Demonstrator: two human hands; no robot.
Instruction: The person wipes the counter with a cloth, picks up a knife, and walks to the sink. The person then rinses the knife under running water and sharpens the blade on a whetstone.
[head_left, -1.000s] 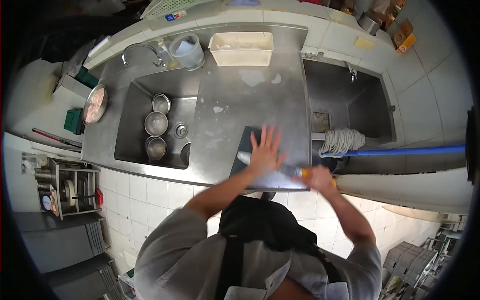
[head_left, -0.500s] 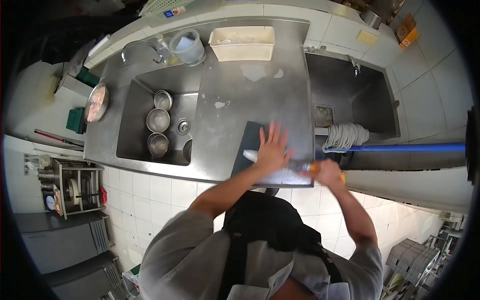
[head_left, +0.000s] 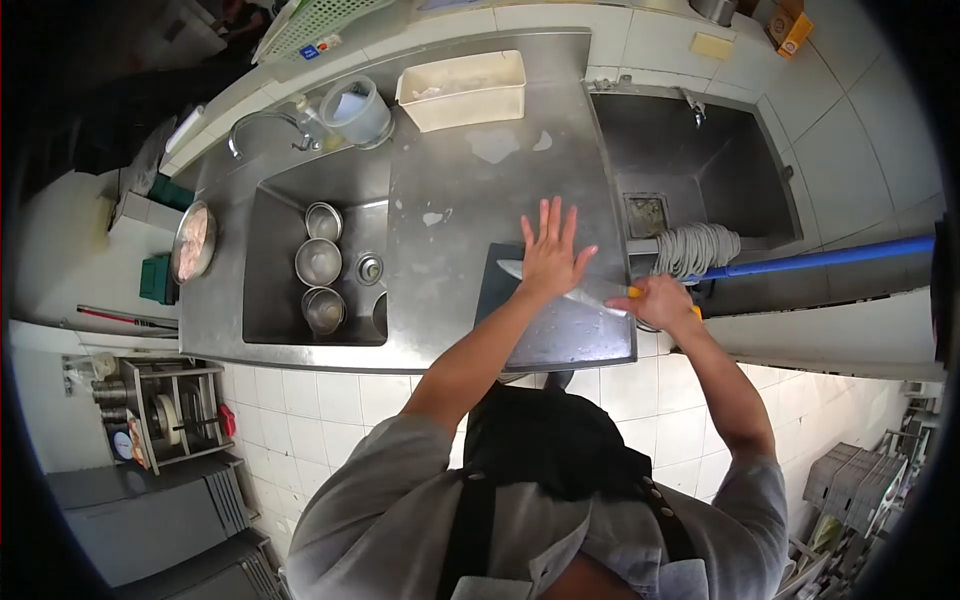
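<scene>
A large knife point(head_left: 594, 293) lies slanted over a dark flat slab point(head_left: 496, 290) on the steel counter point(head_left: 440, 250). Its yellow handle sits in my right hand point(head_left: 662, 303), whose fingers are wrapped round it near the counter's right edge. Across the blade rests my left hand point(head_left: 551, 262), palm down with the fingers spread. The blade's tip shows to the left of that hand, and the part beneath the palm is hidden.
Steel bowls point(head_left: 318, 262) sit in the left sink point(head_left: 265, 315). Behind are a cream tub point(head_left: 462, 108) and a clear bucket point(head_left: 357, 115). A mop point(head_left: 690, 250) with a blue pole lies by the right sink point(head_left: 740, 170). A bowl of meat point(head_left: 193, 243) stands far left.
Both hands and the knife have moved forward, away from my body, with the blade now further up the slab. The camera view has also tilted and shifted slightly.
</scene>
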